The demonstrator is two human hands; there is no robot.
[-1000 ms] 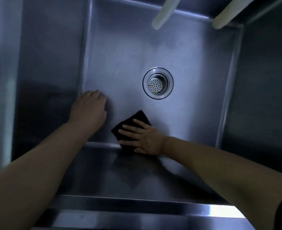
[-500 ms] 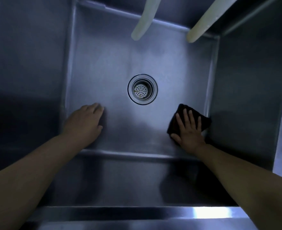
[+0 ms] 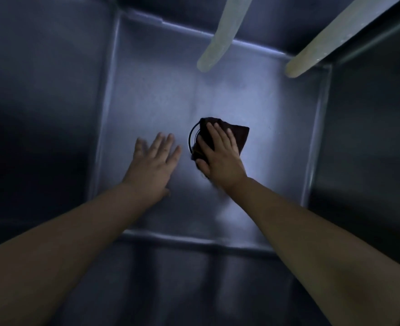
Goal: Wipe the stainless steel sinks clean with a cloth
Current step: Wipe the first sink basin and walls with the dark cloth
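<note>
Where covered by the cloth [image 3: 235, 135], drain [image 3: 190, 140] reduced to a dark arc at the cloth's left edge; strainer hidden. Cloth: dark, folded, lying on the sink floor [image 3: 151, 97] near its centre, its near part concealed under the hand. Right hand [image 3: 220, 154]: laid flat on the cloth, fingers straight and pressing down, thumb at the cloth's near left corner; no curl around the fabric. Left hand [image 3: 155, 161]: just left of the cloth and apart from it, fingers spread and relaxed, holding nothing; fingertips blurred, contact with the steel not determinable. Both forearms cut off by the lower frame edge, crossing the near wall [image 3: 194, 278] of the sink and blocking part of it. Two pale hoses [image 3: 220, 38] entering from above, upper ends cut off by the top edge, lower ends hanging over the far part of the basin; second hose [image 3: 323, 41] toward the far right corner. Left wall [image 3: 41, 102] and right wall [image 3: 370, 137] dark, with surface detail hard to make out. Brightest patch of steel around and right of the cloth.
</note>
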